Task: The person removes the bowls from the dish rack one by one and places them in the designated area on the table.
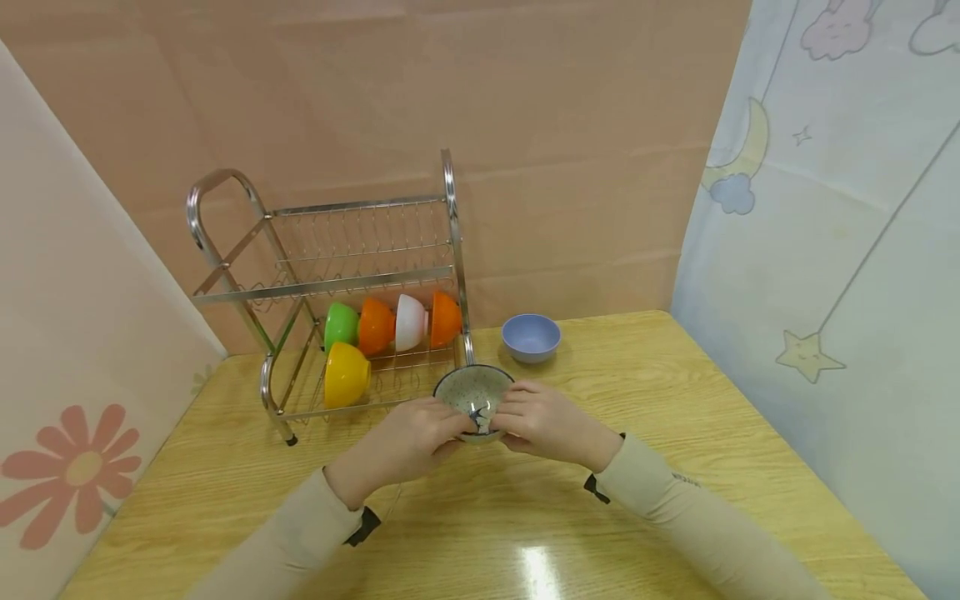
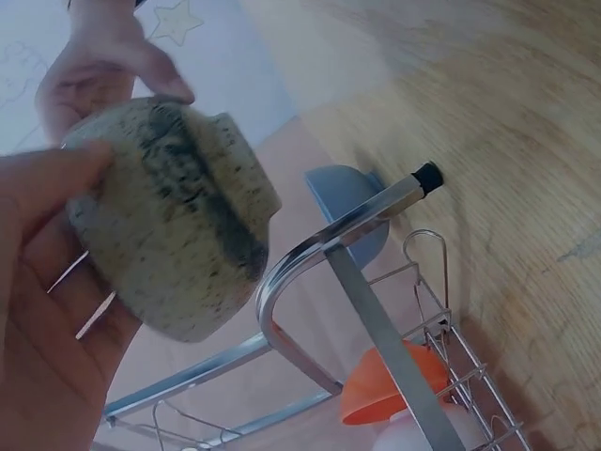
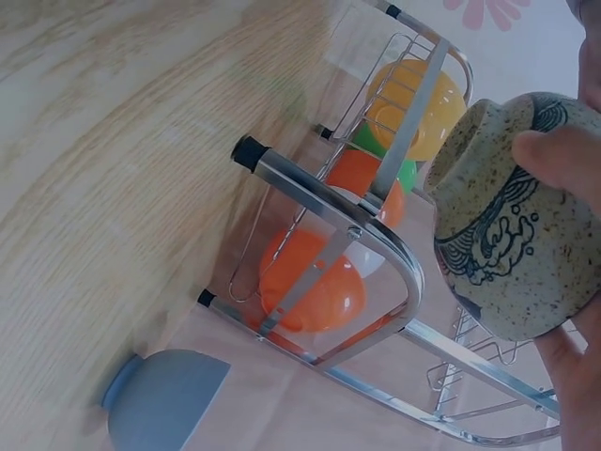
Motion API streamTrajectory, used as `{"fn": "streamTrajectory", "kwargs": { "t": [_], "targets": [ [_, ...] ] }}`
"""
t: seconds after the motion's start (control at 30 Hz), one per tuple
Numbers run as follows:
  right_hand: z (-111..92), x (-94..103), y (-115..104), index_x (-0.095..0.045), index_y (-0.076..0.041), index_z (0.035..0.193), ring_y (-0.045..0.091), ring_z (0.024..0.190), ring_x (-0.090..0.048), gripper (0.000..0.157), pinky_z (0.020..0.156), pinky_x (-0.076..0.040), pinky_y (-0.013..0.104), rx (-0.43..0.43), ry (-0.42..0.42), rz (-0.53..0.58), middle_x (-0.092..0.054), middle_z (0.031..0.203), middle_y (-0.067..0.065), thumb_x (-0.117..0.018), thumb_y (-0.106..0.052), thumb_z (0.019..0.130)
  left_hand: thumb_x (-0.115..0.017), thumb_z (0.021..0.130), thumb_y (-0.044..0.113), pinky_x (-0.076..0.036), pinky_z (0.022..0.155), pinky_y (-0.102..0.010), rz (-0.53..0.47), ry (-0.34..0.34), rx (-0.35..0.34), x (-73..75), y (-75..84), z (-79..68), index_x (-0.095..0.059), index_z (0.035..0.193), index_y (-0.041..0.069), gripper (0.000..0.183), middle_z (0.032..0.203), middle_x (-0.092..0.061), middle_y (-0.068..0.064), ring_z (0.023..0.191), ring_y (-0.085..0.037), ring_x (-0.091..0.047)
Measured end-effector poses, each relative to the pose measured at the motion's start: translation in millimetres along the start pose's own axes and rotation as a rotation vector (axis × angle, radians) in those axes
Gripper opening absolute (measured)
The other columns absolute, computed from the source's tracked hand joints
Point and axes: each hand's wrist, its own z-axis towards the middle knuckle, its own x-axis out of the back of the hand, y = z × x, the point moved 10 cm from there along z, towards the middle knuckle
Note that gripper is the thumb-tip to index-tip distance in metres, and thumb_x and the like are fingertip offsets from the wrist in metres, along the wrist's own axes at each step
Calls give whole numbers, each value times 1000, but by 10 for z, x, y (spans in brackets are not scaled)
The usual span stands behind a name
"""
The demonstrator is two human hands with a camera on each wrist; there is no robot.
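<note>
Behind the speckled bowl [image 1: 472, 386]: rack [image 1: 322, 286], blue bowl [image 1: 531, 338]

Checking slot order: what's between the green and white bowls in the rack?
One orange bowl, with the green bowl left of it and the white bowl right in the head view.

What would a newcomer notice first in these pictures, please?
Probably the speckled bowl, held by the left hand and right hand near the metal rack. Next come the colourful bowls on its lower tier. The blue bowl sits on the table, right of the rack.
</note>
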Motion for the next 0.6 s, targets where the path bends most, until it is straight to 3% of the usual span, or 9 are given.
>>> {"fn": "streamTrajectory", "kwargs": {
  "t": [0.13,0.27,0.37,0.47,0.6],
  "targets": [
    [-12,2,-6,-67,-17,85,7,78,-64,20,87,-51,29,-9,-12,-8,-70,82,-8,-80,-9,72,-73,87,16,-53,78,-23,-109,-5,60,92,-85,-8,-69,102,14,15,95,-71,7,85,-7,-65],
    [-40,5,-1,-67,-16,84,8,76,-64,21,85,-51,29,-1,2,-27,-70,80,-7,-80,-8,70,-74,86,13,-55,76,-25,-83,72,156,282,-235,-34,-71,101,13,15,95,-72,6,85,-9,-67],
    [-59,24,2,-67,-16,85,9,77,-64,22,85,-51,29,12,25,-37,-70,81,-7,-79,-8,69,-73,87,14,-55,73,-25,-65,91,276,356,-415,-91,-71,99,14,12,92,-72,7,82,-8,-66],
    [-69,37,4,-66,-16,86,9,77,-64,23,85,-51,30,18,29,-39,-70,81,-7,-79,-8,69,-70,90,17,-54,69,-24,-78,17,404,287,-603,-175,-69,97,17,7,89,-70,9,79,-5,-65],
    [-75,48,16,-66,-15,86,10,77,-63,22,85,-51,30,8,16,-36,-70,81,-7,-79,-8,69,-64,95,22,-52,65,-22,-122,-194,510,7,-746,-292,-68,98,19,6,85,-68,11,75,-3,-62]
  ]
}}
